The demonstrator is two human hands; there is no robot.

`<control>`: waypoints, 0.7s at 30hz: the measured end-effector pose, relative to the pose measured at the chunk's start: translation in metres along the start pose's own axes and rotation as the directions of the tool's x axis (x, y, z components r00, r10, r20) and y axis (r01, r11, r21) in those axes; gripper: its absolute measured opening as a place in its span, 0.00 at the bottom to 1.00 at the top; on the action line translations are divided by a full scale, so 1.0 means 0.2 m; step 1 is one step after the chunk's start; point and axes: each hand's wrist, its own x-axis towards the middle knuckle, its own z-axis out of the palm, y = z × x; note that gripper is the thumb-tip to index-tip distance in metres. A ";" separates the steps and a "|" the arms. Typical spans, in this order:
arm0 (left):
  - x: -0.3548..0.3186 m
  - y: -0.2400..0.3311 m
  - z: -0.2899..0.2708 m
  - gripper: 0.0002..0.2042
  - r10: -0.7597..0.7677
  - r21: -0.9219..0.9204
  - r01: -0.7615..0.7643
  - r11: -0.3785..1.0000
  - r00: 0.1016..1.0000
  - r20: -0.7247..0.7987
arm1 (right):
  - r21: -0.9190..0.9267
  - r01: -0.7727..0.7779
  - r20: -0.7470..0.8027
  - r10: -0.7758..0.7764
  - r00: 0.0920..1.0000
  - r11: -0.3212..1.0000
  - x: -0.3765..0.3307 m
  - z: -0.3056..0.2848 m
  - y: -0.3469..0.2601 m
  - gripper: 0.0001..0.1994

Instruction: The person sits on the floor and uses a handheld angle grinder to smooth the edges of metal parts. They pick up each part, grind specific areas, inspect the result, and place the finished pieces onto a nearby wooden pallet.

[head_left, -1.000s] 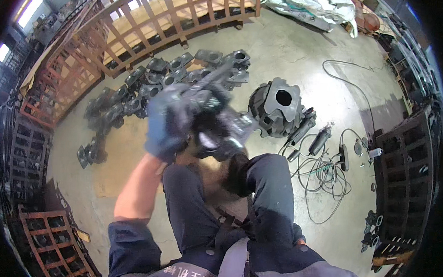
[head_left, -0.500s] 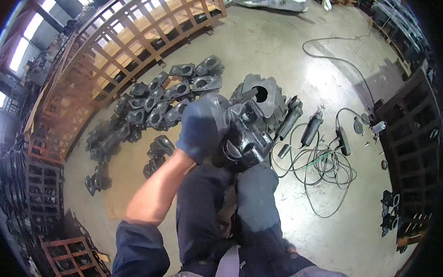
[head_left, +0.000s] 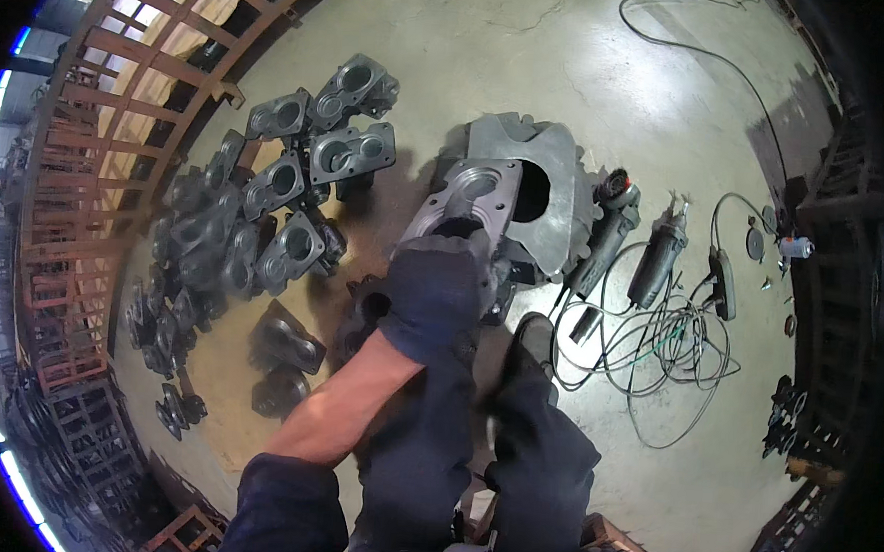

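Note:
In a dark glove, my left hand (head_left: 435,294) is closed round the near end of a grey metal casting (head_left: 488,200). The casting's flat flange, with bolt holes and a round recess, faces up. It overlaps a larger block-like casting (head_left: 562,222) with a big dark opening, which sits on the floor; whether the two touch, I cannot tell. My fingertips are partly hidden by the glove's back. My right hand does not show.
Several similar castings (head_left: 353,153) lie on the floor to the left. Right of the large block are two handheld power grinders (head_left: 609,235) (head_left: 660,257), a tangle of cables (head_left: 658,357) and a dark power strip (head_left: 723,286). A slatted brown rack (head_left: 104,148) stands far left. My shoe (head_left: 533,343) is close by.
My left hand has tilted the casting, so its flat flange now shows where its black, ribbed side showed before. The view has shifted, and the large block appears nearer.

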 end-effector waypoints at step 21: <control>0.26 -0.01 0.35 0.09 -0.071 -0.230 0.069 0.971 0.997 -0.003 | -0.316 0.330 -0.160 -0.392 0.906 0.890 -0.03 -0.58 -1.11 0.18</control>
